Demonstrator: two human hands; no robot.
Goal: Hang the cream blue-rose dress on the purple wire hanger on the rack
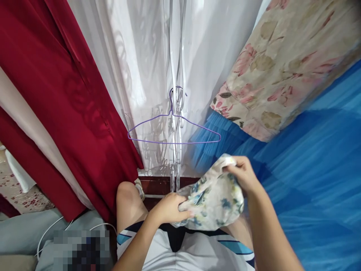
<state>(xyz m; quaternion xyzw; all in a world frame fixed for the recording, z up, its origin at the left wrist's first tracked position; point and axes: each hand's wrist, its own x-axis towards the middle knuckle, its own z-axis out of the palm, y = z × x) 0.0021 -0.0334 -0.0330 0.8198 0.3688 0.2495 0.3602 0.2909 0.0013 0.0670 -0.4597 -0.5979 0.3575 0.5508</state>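
Observation:
A pale cloth with blue and yellow flowers (221,201) is bunched above my lap. My left hand (170,209) grips its left side, thumb and fingers pinched on the fabric. At the upper right, my right hand (244,173) is closed on another part of the same cloth. What kind of garment or cloth it is does not show. In front of me a purple wire hanger (175,142) hangs by its hook from a white metal stand (174,71), with nothing on it.
Red curtains (76,101) hang at the left and white curtains (138,49) behind the stand. On the right are a floral fabric (270,82) and blue tulle (316,169). Grey cushions (25,229) and a white cable (45,235) lie at lower left.

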